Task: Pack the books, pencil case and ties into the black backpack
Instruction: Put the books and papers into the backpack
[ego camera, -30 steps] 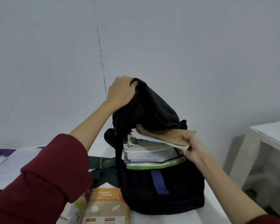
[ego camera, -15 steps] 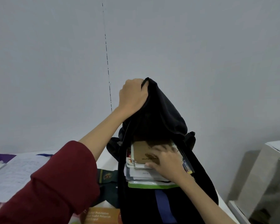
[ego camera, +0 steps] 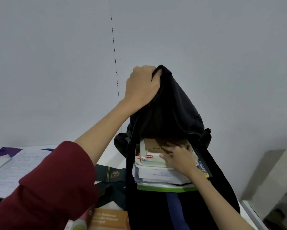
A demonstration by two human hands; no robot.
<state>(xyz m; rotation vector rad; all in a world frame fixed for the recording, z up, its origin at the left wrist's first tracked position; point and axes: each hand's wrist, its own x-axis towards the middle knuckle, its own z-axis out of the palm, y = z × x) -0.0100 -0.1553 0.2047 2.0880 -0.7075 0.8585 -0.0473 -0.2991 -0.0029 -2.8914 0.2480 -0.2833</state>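
The black backpack (ego camera: 176, 113) stands upright on the white table, its main opening facing me. My left hand (ego camera: 142, 87) grips the top of the backpack and holds the flap up. A stack of books (ego camera: 156, 175) sits in the opening, with a brown notebook (ego camera: 152, 145) on top. My right hand (ego camera: 178, 159) lies on the brown notebook with its fingers pushed into the bag; the fingertips are in shadow. A dark green tie (ego camera: 111, 176) with a crest lies on the table left of the bag. An orange book (ego camera: 106, 219) lies in front of it.
An open lined notebook (ego camera: 15, 165) and a purple item (ego camera: 5, 151) lie at the left on the white table (ego camera: 109, 156). A white piece of furniture (ego camera: 275, 178) stands at the right. A grey wall is close behind the backpack.
My right hand has pushed the brown notebook from sticking out at the bag's right down onto the stack inside. My left hand keeps holding the flap up.
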